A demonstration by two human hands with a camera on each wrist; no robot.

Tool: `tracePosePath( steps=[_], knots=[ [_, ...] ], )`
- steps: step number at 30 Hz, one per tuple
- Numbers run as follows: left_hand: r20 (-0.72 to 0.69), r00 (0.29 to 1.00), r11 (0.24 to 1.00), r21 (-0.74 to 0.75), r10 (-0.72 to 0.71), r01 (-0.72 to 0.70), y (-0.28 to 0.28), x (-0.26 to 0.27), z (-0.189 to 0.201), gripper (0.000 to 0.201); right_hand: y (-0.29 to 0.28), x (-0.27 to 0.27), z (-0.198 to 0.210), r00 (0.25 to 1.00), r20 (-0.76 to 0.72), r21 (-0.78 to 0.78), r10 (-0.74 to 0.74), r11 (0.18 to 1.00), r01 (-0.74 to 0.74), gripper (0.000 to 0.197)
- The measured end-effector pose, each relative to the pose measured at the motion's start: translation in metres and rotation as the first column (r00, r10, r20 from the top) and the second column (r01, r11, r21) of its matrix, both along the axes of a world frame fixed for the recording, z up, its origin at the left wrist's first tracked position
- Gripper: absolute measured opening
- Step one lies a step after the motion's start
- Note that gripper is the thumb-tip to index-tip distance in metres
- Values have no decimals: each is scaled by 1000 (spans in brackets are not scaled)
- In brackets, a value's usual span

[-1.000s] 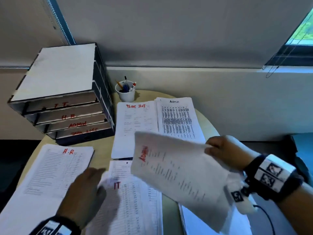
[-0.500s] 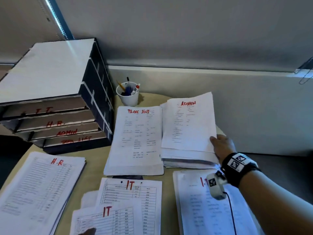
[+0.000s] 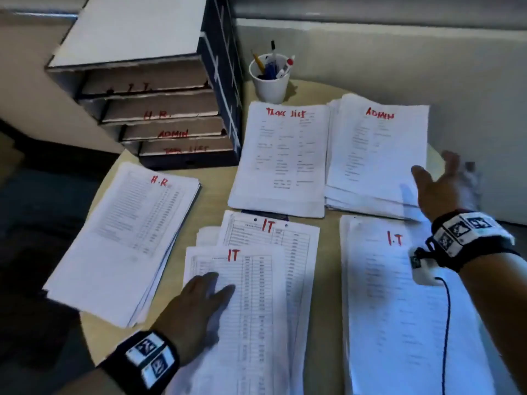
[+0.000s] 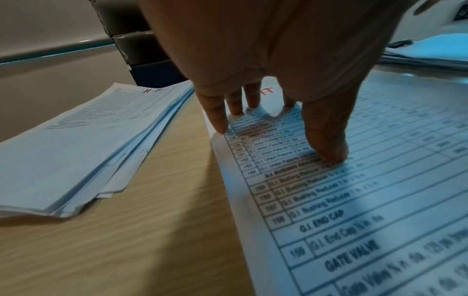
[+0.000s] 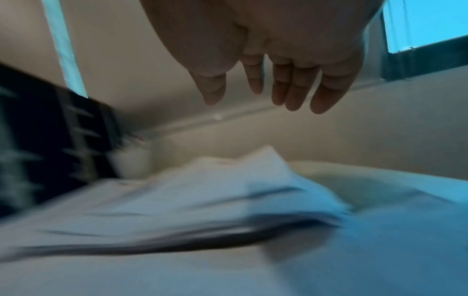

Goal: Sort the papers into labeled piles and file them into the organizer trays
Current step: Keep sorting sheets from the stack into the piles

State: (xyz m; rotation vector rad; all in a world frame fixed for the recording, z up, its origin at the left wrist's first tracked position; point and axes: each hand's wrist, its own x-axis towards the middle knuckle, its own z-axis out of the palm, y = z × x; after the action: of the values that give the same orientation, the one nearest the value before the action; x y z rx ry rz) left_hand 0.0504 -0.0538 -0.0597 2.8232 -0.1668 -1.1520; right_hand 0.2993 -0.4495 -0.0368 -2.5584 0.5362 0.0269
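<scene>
Several paper piles lie on the round wooden table (image 3: 212, 201). My left hand (image 3: 199, 303) presses flat on the near-centre sheets marked IT (image 3: 256, 295); its fingertips (image 4: 326, 148) touch the printed table. My right hand (image 3: 445, 189) hovers empty, fingers spread, over the near right corner of the ADMIN pile (image 3: 376, 149). A TASK LIST pile (image 3: 282, 158) lies left of ADMIN, an H.R pile (image 3: 128, 235) at the left, and a pile marked I.T (image 3: 399, 309) at the right. The dark organizer (image 3: 159, 89) has trays labeled I.T, H.R, ADMIN, TASK LIST.
A white cup of pens (image 3: 269, 78) stands behind the TASK LIST pile, beside the organizer. A pale wall ledge (image 3: 399, 52) runs behind the table. A strip of bare wood (image 4: 164, 200) shows between the H.R pile (image 4: 76, 150) and the IT sheets (image 4: 354, 200).
My right hand laid the ADMIN sheet on the ADMIN pile, let go and drew back, fingers spread. My left hand came back into view and now presses on the IT sheets.
</scene>
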Motion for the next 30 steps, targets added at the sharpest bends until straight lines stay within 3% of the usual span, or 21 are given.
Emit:
tracePosePath(
  steps=[2,4,7,11,13,15,17,18,20,21,22,24,25,26,27,28,30],
  knots=[
    [28,999,999,34,-32,31,-1,7,5,96,30,-46,15,968,167,-24,186,982,-185,45],
    [136,990,1000,12,21,-23,12,5,-8,88,71,-109,14,870,213,-21,444,893,-451,27],
    [252,947,980,-56,199,-191,35,28,-14,91,124,-201,-7,701,51,90,712,695,-713,31],
    [144,970,980,17,195,-199,49,59,-10,102,165,-278,-42,572,-191,77,798,593,-801,51],
    [140,974,981,58,176,-185,51,70,-8,92,171,-290,-50,585,-248,47,772,612,-789,52],
    [143,970,979,28,196,-202,51,75,-3,66,171,-292,-53,612,-220,28,760,632,-775,53],
    [196,943,954,-189,267,-231,55,71,-2,27,169,-291,-54,696,-106,38,710,702,-711,59],
    [186,927,900,-363,325,-243,56,66,2,13,167,-287,-53,781,-72,115,621,783,-612,68],
    [56,905,702,-652,422,-287,58,53,14,20,161,-274,-49,926,-59,285,372,895,-342,92],
    [-57,914,617,-720,403,-317,57,47,23,21,158,-266,-46,957,-55,344,285,905,-250,96],
    [-154,925,590,-732,346,-342,56,43,31,16,156,-261,-44,968,-55,402,246,893,-204,88],
    [-260,927,587,-718,271,-373,55,43,35,8,153,-255,-43,973,-75,558,218,818,-140,45],
    [-286,900,540,-724,330,-428,54,48,32,15,153,-255,-43,976,-94,647,195,758,-88,24],
    [-307,837,469,-716,454,-517,53,56,27,22,150,-258,-46,980,-109,707,166,706,-40,15],
    [-261,767,452,-681,586,-577,50,66,19,32,148,-261,-49,983,-114,754,142,657,-7,13],
    [-132,739,533,-611,661,-585,47,77,11,45,144,-264,-52,985,-113,780,132,626,5,12],
    [94,824,793,-349,559,-499,35,90,-3,74,140,-271,-56,983,-92,787,159,616,-26,15]
  ],
)
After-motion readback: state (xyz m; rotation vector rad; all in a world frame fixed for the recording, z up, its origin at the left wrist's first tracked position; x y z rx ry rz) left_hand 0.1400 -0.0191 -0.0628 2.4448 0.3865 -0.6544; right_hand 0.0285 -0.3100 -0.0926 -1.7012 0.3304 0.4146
